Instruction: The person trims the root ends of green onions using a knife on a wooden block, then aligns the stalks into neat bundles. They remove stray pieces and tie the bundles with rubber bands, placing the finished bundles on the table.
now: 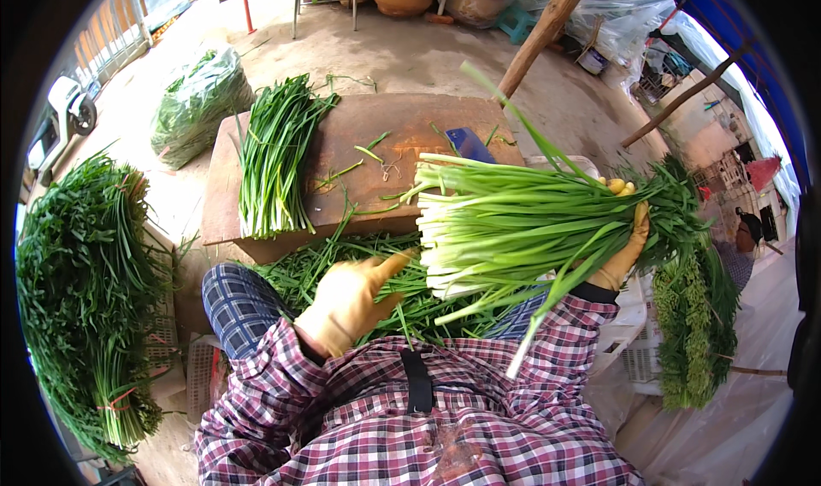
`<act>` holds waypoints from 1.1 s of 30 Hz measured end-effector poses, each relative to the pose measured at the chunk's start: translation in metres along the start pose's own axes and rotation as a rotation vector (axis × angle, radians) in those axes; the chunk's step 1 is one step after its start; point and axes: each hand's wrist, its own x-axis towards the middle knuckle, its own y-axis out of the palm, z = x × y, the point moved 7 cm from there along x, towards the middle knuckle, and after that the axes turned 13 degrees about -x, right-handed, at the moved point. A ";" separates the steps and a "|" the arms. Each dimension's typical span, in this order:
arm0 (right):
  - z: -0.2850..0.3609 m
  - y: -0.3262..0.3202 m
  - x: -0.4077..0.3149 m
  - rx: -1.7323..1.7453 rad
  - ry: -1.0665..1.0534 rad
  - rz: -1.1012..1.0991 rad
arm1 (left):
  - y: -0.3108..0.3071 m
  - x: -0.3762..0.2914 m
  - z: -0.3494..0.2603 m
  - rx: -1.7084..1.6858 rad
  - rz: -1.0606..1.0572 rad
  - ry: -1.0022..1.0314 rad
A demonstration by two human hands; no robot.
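In a yellow glove, my right hand (621, 245) grips a large bunch of garlic chives (526, 223) near its leafy end. The pale cut ends point left, and a few stalks stick out from the bunch above and below. My left hand (353, 297), gloved alike and slightly blurred, is just left of those ends, fingers apart and holding nothing. Beneath it, loose green leaves (308, 261) lie heaped over my lap. Another pile of chives (277, 159) rests on the left part of a low wooden table (359, 123), pale ends towards me.
A blue flat object (470, 144) and stray stalks lie on the table. Tied greens (83, 280) are stacked on crates at left, with a plastic bag of greens (202, 104) beyond. More greens (689, 325) stand at right by white crates (638, 357). A wooden post (545, 33) leans behind the table.
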 end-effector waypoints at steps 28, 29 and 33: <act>-0.031 -0.016 0.002 -0.326 0.119 0.089 | -0.063 0.011 -0.027 -0.349 -0.547 0.475; -0.026 -0.021 0.004 -0.412 0.068 0.056 | -0.064 0.008 -0.019 -0.298 -0.565 0.430; -0.014 -0.022 0.007 -0.281 0.030 0.188 | -0.092 -0.005 0.031 -0.164 -0.830 0.074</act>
